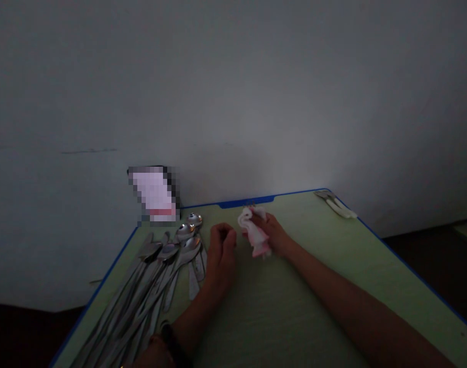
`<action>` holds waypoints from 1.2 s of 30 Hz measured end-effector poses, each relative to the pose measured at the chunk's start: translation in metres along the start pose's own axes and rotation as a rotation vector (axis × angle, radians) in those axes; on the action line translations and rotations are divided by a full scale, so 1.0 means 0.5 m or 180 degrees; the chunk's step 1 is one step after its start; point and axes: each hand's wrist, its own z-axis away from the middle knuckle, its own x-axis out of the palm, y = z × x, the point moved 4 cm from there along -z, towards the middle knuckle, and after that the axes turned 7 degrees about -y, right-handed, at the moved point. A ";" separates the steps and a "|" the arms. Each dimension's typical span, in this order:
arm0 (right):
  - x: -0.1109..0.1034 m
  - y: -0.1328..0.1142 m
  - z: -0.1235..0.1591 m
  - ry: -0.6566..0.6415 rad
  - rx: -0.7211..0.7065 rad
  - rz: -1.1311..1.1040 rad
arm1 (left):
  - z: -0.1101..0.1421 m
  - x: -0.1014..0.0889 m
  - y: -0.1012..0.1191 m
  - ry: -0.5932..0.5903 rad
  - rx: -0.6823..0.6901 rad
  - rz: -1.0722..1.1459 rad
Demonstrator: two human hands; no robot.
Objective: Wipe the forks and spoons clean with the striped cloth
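My right hand (274, 232) is closed around a pink and white cloth (258, 240). Thin metal tines of a fork (251, 204) stick out above the cloth; the rest of the fork is mostly covered. My left hand (223, 250) is just to the left of the cloth, apart from it, with fingers curled in and thumb bent. Nothing shows in those fingers. Close beside my left hand lie several metal spoons (191, 245), heaped with other long-handled cutlery (122, 312) along the left side of the table.
The pale green table (279, 306) has a blue edge and stands against a grey wall (233, 92). Forks with white handles (336, 205) lie at its far right corner. A blurred-out phone-like device (153, 191) leans at the back left.
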 end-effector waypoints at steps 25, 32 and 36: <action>-0.051 -0.112 0.056 -0.2221 0.2376 0.2959 | 0.003 0.019 0.009 -0.0854 -0.0078 -0.1029; -0.077 -0.138 0.068 -0.2049 0.2344 0.2786 | 0.002 0.019 0.006 -0.0778 -0.0075 -0.0934; -0.065 -0.129 0.063 -0.1933 0.2354 0.2931 | -0.002 0.015 0.007 -0.0716 -0.0111 -0.0825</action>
